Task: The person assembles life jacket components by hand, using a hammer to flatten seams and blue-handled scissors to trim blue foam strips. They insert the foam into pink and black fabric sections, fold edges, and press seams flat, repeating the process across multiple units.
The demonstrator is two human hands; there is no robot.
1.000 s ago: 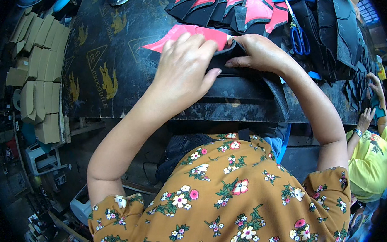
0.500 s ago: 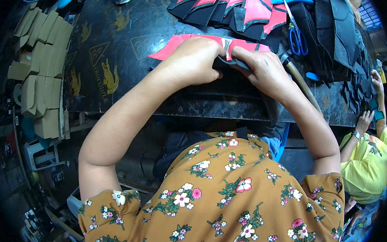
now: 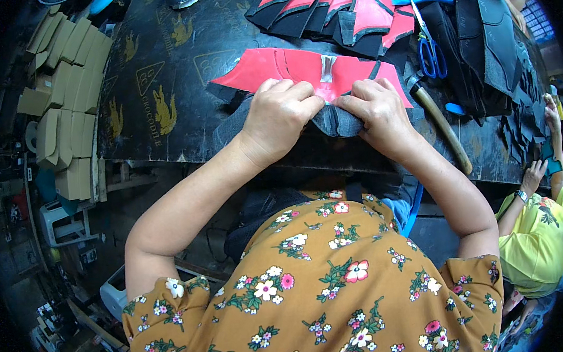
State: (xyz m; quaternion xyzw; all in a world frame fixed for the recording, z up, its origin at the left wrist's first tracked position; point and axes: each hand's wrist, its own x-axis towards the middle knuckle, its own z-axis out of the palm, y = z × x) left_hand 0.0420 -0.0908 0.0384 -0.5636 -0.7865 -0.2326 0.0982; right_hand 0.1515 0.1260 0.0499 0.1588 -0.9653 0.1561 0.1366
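Note:
A shoe upper piece (image 3: 299,68), pink on its inner face and dark grey on its outer side, lies at the table's near edge. Across its middle runs a small whitish strip. Both of my hands grip its near edge, close together, with dark material folded toward me below the fingers. My left hand (image 3: 283,113) is closed on the edge left of the middle. Just to the right, my right hand (image 3: 379,112) pinches the same edge, thumb toward the middle. The fingertips are partly hidden by the folded material.
A pile of similar pink and black pieces (image 3: 364,10) lies at the back. Blue-handled scissors (image 3: 429,58), a wooden-handled hammer (image 3: 446,126) and stacked black pieces (image 3: 489,47) are to the right. Cardboard boxes (image 3: 66,127) stand left. A co-worker in yellow (image 3: 535,242) works at far right.
My hands have come nearer to me and pulled the piece's near edge down. More of its pink face shows, and dark material now folds out below my fingers.

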